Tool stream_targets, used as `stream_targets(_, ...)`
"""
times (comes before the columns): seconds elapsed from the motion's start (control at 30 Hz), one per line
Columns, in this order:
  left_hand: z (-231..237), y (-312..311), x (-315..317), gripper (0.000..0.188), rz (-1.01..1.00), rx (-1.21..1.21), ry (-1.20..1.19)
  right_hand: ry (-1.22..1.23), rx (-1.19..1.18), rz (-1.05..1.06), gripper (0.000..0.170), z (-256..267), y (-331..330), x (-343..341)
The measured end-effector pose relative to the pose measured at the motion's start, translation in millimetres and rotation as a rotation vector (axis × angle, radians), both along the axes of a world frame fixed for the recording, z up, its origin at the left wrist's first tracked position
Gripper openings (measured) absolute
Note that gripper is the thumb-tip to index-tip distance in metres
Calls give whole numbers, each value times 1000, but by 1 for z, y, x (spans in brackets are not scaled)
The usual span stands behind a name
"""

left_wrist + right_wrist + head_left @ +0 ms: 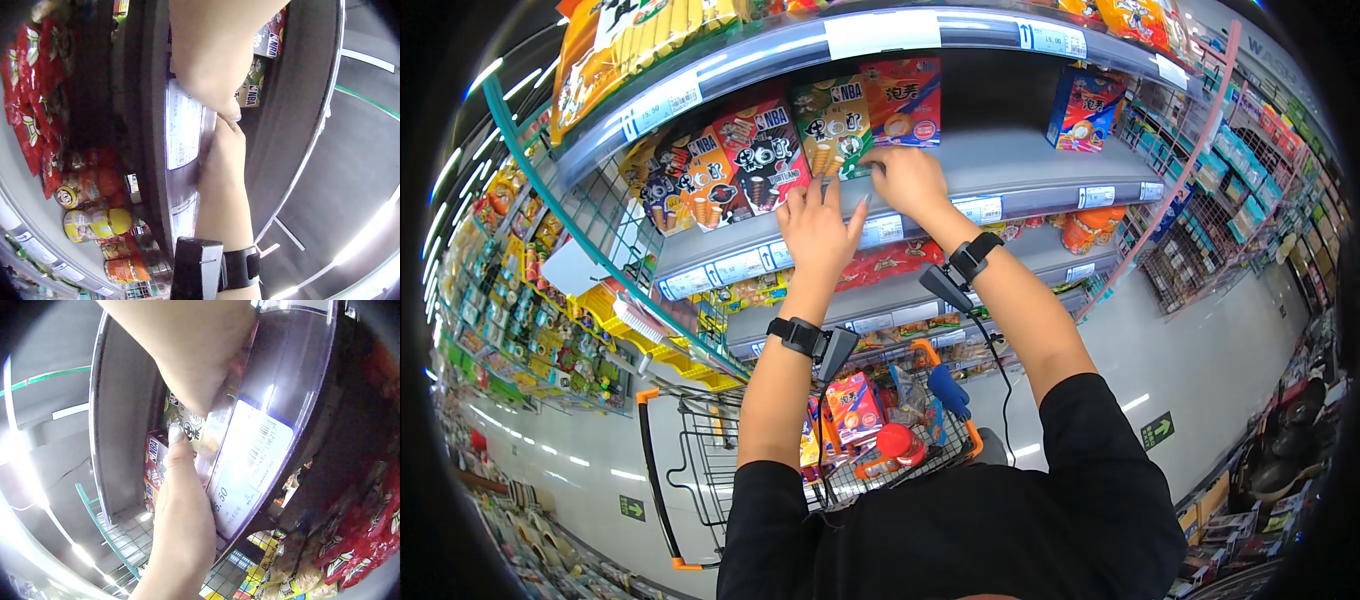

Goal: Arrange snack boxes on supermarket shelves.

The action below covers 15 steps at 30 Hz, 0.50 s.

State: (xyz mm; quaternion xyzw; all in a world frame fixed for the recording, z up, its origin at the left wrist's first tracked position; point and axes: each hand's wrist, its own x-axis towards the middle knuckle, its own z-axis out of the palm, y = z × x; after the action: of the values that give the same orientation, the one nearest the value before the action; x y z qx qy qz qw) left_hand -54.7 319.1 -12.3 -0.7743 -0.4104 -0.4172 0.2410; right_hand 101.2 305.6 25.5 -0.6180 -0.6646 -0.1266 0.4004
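In the head view a green-and-tan NBA snack box [832,112] stands upright on the middle shelf, between a dark red NBA box [762,150] and a red-and-blue puff box [903,105]. My left hand [818,232] reaches up to the green box's lower front with its fingers extended. From the right, my right hand [912,185] has its fingertips at that box's lower right edge. Both wrist views show the hands close together over the shelf's price strip [184,125]. The left thumb [177,440] lies in front of the boxes, while the right fingertips are partly hidden.
An orange NBA box [698,180] stands farther left, and another puff box [1087,108] farther right. An upper shelf edge [883,32] overhangs the hands. Below stands a shopping cart [700,440] holding a puff box [855,407] and a red-lidded jar [900,443].
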Motion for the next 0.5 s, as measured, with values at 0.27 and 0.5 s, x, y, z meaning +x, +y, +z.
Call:
stream_targets(0.27,-1,-3,-3,46,-43,27,-21,-23,296,0,14,-9,5,2)
stream_targets(0.5,-12,9,-6,49,-221,104,-100,-204,508,-100,12,-25,21,9)
